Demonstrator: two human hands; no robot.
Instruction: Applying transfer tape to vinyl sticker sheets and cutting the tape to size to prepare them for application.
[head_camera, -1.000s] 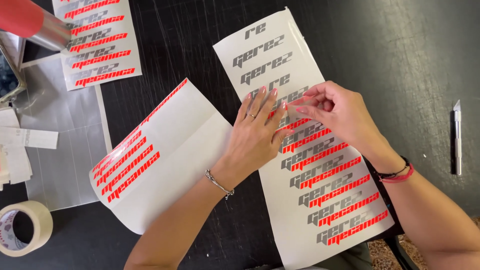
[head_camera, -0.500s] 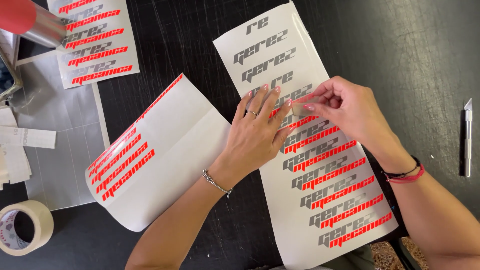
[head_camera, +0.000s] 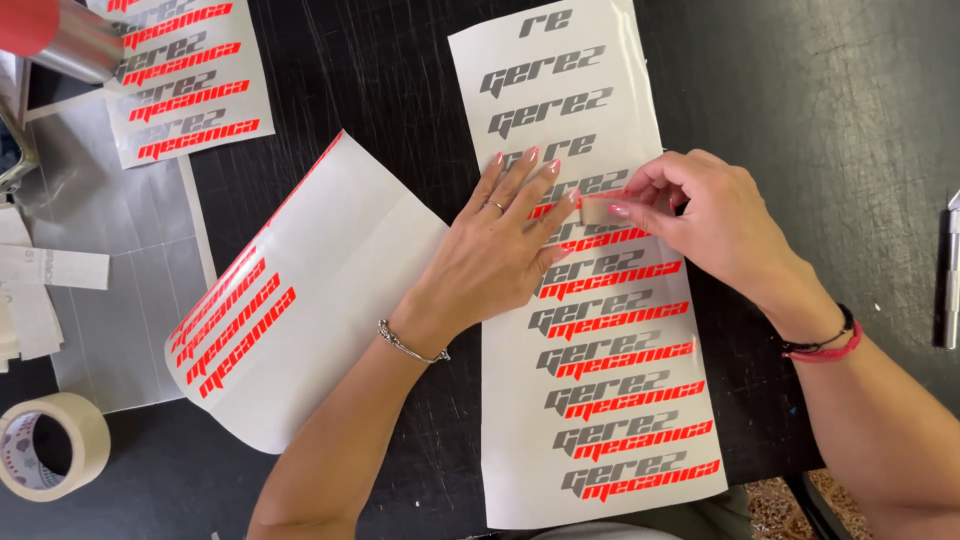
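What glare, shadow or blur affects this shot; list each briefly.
Head view: soft glare runs along the right edge of the long decal sheet near its top; the left hand and right hand cast only faint shadows; lettering stays sharp, no motion blur; the tape roll is cut off at the left edge.
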